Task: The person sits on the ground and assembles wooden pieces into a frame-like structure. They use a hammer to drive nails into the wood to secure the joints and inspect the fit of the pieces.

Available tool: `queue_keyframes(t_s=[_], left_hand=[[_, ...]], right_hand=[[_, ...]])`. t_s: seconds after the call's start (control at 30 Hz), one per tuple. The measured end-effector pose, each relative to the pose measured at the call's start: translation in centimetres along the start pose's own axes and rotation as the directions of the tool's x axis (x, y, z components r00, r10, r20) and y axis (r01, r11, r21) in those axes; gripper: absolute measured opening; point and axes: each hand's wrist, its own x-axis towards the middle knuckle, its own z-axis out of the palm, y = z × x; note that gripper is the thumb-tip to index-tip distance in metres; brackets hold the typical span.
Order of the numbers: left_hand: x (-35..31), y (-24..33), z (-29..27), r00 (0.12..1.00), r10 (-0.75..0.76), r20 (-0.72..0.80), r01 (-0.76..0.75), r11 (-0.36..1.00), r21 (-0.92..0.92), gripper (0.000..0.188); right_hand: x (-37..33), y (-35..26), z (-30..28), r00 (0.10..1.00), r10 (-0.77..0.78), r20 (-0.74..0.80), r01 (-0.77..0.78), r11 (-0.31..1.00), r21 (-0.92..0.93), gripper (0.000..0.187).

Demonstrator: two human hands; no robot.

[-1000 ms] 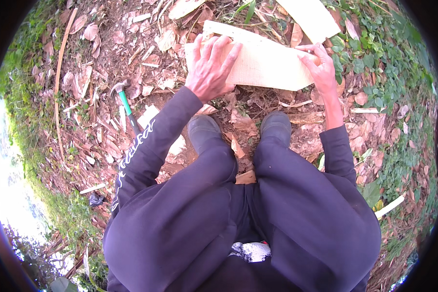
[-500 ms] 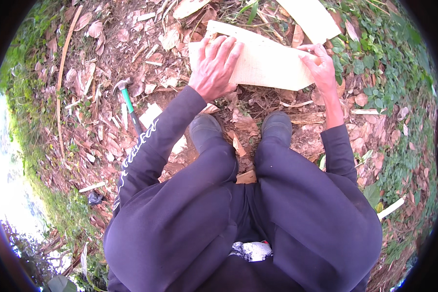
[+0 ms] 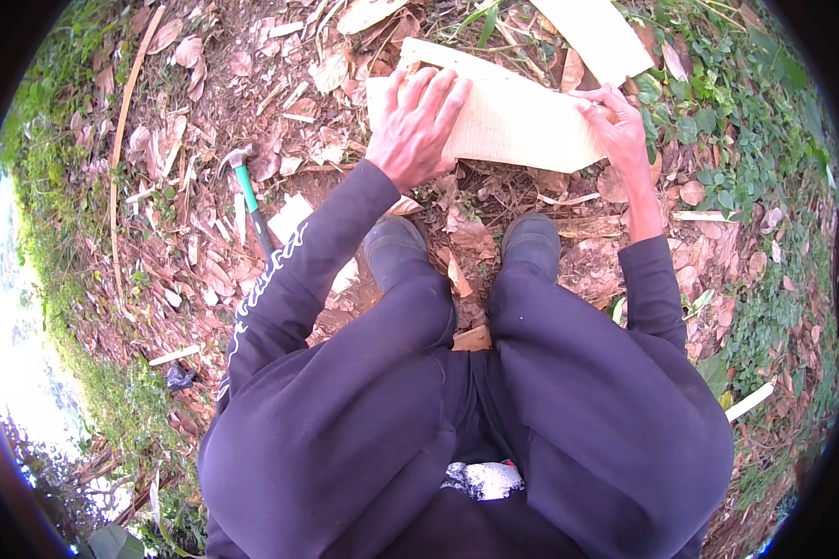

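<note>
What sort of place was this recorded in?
Outdoors, perhaps a garden or woodland edge: dry leaves litter the earthen ground, and low green plants grow along the right side.

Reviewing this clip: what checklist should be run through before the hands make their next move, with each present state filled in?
1. Left hand on the pale board: ok, over its left part.
2. Right hand at the board's right end: ok.
3. Right fingertips' exact grip: cannot tell, too small.
4. Hammer clear of both hands: ok, on the ground to the left.
5. Dark footwear clear of the board: ok.
6. Ground free of litter: not ok, dry leaves and wood scraps.
</note>
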Motion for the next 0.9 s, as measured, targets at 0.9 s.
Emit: queue_keyframes(t_s=[0.9], left_hand=[[-0.7,-0.1,1.1,0.999,-0.008,-0.034,0.008,1.000,0.011,0.104]], right_hand=[[0.3,-1.8,-1.5,0.973,0.138,0.182,-0.155,0.985,0.081,0.028]])
